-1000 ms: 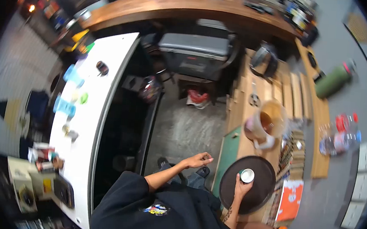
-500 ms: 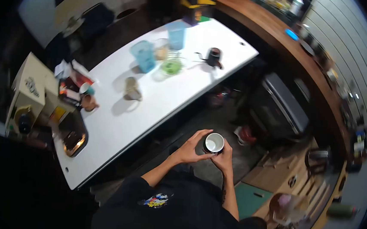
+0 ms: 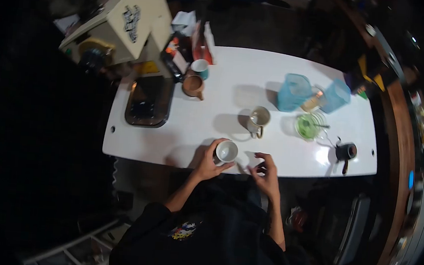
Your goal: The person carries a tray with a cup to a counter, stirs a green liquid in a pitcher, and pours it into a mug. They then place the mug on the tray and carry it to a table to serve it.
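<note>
Head view, cup: A small white cup (image 3: 226, 151) is seen mouth-up at the near edge of the white counter (image 3: 171, 144), about 6 o'clock on its surface. Whether its base touches cannot be told.
Left hand: The left hand (image 3: 208, 163) is closed round the cup's side from 8 o'clock, seemingly so the rim is left free and the cup is kept level.
Right hand: The right hand (image 3: 264, 171) is held at 3 o'clock of the cup, near but apart, with fingers loosely curled, open and empty.
Arms: Both forearms are stretched forward from dark sleeves, elbows bent.
Surroundings: A beige mug (image 3: 259, 120) is set at 1 o'clock of the cup, a dark tray (image 3: 148, 101) at 10 o'clock, and a black kettle (image 3: 345, 152) at 3 o'clock.
</note>
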### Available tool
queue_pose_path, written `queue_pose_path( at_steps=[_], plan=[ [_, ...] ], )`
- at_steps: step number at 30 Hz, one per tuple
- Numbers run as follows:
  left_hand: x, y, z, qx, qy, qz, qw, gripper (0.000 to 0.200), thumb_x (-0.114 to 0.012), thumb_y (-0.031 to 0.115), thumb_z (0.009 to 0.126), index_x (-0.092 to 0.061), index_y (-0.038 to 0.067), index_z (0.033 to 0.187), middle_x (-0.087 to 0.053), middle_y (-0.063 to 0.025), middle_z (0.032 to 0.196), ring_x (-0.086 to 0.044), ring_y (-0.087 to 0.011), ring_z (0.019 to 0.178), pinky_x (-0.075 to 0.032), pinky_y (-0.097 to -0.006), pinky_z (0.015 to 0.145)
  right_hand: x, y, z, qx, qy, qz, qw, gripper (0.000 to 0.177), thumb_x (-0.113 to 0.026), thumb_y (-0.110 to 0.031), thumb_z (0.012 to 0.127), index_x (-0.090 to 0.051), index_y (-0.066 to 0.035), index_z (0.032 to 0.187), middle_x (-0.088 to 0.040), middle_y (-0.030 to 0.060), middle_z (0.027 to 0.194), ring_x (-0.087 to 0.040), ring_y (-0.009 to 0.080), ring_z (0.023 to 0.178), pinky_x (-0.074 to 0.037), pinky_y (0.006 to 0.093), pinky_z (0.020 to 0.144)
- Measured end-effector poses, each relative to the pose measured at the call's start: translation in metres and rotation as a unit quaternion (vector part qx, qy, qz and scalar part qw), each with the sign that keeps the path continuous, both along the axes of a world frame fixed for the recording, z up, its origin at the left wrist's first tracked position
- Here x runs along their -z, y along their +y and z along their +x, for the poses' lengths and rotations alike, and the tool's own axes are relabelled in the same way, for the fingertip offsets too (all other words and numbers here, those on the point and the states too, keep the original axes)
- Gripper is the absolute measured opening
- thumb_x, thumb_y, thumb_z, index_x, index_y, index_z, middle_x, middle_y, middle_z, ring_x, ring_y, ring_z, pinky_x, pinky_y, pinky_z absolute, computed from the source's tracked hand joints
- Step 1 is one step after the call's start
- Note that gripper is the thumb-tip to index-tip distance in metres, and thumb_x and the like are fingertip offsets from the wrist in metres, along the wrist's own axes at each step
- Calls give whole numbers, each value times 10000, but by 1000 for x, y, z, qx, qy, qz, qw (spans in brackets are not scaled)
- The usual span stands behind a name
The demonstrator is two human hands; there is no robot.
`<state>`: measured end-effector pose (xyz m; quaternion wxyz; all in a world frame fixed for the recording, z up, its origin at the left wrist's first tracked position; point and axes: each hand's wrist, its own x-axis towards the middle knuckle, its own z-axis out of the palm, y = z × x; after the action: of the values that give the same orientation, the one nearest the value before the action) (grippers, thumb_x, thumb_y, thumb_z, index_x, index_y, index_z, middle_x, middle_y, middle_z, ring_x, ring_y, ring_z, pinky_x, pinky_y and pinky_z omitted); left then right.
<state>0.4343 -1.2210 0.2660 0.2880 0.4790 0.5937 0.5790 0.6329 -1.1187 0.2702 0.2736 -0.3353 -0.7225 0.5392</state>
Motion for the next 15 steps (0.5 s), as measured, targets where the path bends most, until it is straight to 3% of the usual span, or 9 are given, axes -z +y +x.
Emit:
queue_pose_path(
  at_steps=[3, 7, 11, 14, 15],
  plan=[
    [-1, -3, -32, -111, 78, 6, 991, 641, -844, 120, 703, -481, 35, 1224, -602, -113, 1108, -591, -202, 1056, -476, -335, 904, 8, 26, -5, 70, 2, -35, 997, 245, -644, -50, 882, -559, 31, 1097, -579, 78, 961, -595, 117, 684, -521, 264, 581],
    [27, 3, -68, -201, 31, 14, 979, 639, -840, 101, 703, -466, 36, 1217, -537, -107, 1160, -566, -205, 1061, -489, -335, 881, 4, 50, -17, 105, 16, -17, 994, 250, -627, -102, 912, -540, 42, 1097, -582, 104, 992, -624, 155, 689, -537, 277, 568],
    [33, 19, -91, -243, 23, 37, 969, 644, -818, 85, 720, -436, 31, 1235, -500, -113, 1186, -542, -212, 1089, -473, -342, 913, 8, 70, -28, 33, 3, -26, 999, 238, -593, -128, 937, -545, 42, 1097, -599, 141, 1022, -652, 178, 733, -539, 288, 569],
    [41, 31, -101, -280, 35, 42, 959, 644, -811, 98, 731, -420, 34, 1239, -498, -110, 1180, -528, -212, 1100, -465, -350, 921, 11, 78, -36, -3, -10, -33, 999, 272, -534, -223, 985, -574, 42, 1027, -621, 98, 670, -620, 151, 591, -501, 278, 550],
    [41, 35, -103, -299, 31, 54, 952, 646, -811, 102, 732, -416, 35, 1238, -499, -109, 1177, -526, -211, 1098, -463, -353, 922, 11, 81, -37, -21, -15, -41, 999, 279, -511, -230, 997, -569, 43, 1005, -621, 96, 697, -617, 141, 605, -503, 277, 558]
  ],
)
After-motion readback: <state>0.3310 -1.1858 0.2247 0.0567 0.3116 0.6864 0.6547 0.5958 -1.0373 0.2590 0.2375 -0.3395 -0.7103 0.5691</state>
